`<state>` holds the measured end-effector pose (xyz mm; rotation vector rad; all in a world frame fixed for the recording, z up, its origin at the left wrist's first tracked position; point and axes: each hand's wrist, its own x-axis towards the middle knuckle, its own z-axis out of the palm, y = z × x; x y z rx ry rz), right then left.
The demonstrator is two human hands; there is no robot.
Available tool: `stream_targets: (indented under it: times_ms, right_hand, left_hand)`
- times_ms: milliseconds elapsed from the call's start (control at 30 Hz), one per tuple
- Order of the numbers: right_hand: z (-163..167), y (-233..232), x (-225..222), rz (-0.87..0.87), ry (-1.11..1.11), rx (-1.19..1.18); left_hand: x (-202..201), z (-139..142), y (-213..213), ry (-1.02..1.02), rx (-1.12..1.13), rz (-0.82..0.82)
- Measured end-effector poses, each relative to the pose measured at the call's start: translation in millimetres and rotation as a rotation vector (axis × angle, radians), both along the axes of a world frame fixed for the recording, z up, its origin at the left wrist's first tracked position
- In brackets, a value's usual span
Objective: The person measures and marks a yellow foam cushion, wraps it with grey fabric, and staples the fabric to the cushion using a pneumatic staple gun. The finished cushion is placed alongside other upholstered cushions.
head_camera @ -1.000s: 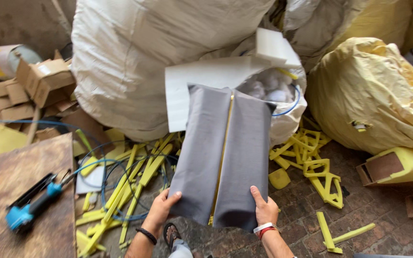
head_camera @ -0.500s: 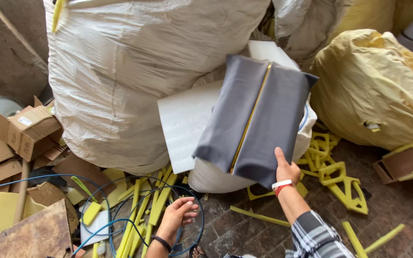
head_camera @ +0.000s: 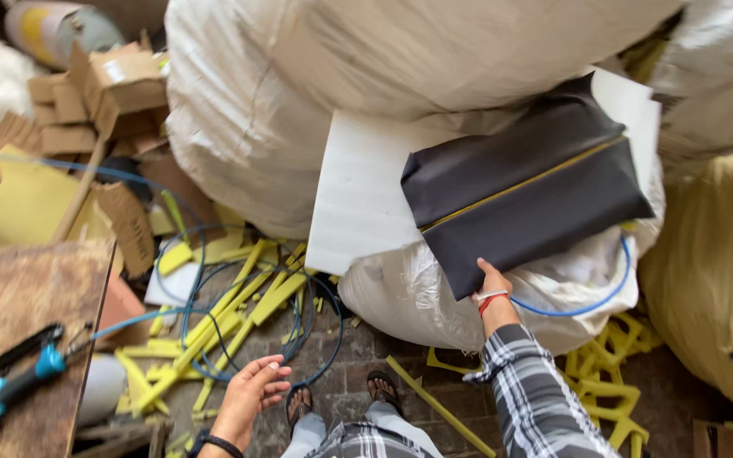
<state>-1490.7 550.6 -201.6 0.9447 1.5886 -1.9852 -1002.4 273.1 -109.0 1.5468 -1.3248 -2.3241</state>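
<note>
— Pouch (head_camera: 526,188), the dark grey one with the yellow seam down its middle: where does it sit right now?

— Start closer in. Nearest the camera are the person's sandalled feet (head_camera: 341,394) on the brick floor (head_camera: 400,348). Just above them the left hand (head_camera: 252,392) hangs free, fingers loosely spread, holding nothing, near the tangle of blue cable (head_camera: 307,335) and the yellow plastic strips (head_camera: 231,318).

— And the other hand?

— The right hand (head_camera: 492,287), with a red and white band at the wrist, reaches up to the pouch's lower corner. I can't tell whether its fingers pinch the fabric or only press against it; they are tucked behind the edge.

— So the pouch is up on the sacks?

— Yes, lying tilted on a white sheet (head_camera: 366,203) that rests across a clear-topped white sack (head_camera: 417,293), with the big white sack (head_camera: 316,76) behind and a yellow sack (head_camera: 723,280) to the right.

— What could go wrong?

— My guess: that sheet is smooth and sloped, and the sack under it is soft. With contact at one corner only, the pouch could slide down onto the littered floor, or the sheet could shift and carry it along.

— Anything underfoot?

— The cable loops lie close to the feet, so a step forward could catch one. On the left, the blue-handled tool (head_camera: 10,386) sits near the edge of the wooden counter (head_camera: 36,288); a snagged cable might tug things there too.
</note>
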Motion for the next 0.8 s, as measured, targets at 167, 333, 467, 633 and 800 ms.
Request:
stream_targets:
  times_ms: [167,333,467,633,800]
  right_hand:
    - [-33,-2,18,0.172,0.099,0.341]
    - [-24,-35,51,0.257,0.552,0.857]
    - [-4,-108,100,0.569,0.858,0.705]
    - [28,-240,209,1.239,0.951,0.307]
    - [63,-353,364,1.905,1.137,0.159]
  left_hand:
    - [-2,15,20,-0.038,-0.009,0.092]
    - [9,34,16,-0.014,-0.06,0.246]
    - [50,53,4,-0.014,-0.142,0.391]
    - [139,62,-2,0.017,-0.22,0.683]
    - [272,44,-1,0.024,-0.218,1.004]
